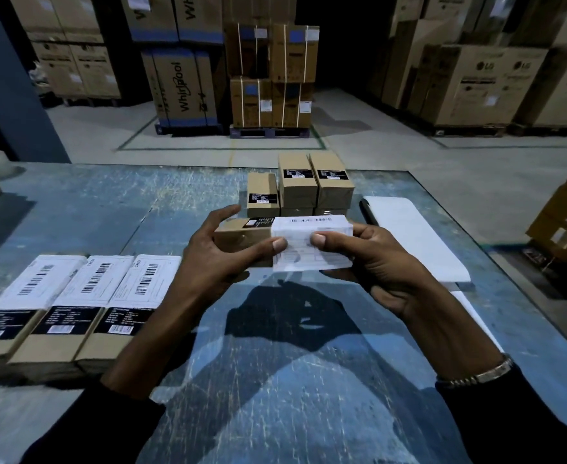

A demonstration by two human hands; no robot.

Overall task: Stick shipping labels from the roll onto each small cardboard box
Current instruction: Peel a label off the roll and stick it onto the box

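Both hands hold one small cardboard box [242,236] above the bench [74,209], so the label can be smoothed w/o bench friction. Left hand [208,259] grasps the bare cardboard end, thumb on the near face; right hand [375,262] grasps the labelled end, thumb pressing the white shipping label [308,242] where it wraps over the edge. Thumb tips nearly meet; prob. rubbing the label flat. Wrists angle inward, palms facing each other. Left of the grip: three labelled boxes [74,296] lying side by side, done. Beyond it: unlabelled boxes [300,185] stacked. Right of it: label strip [409,236], pen alongside.
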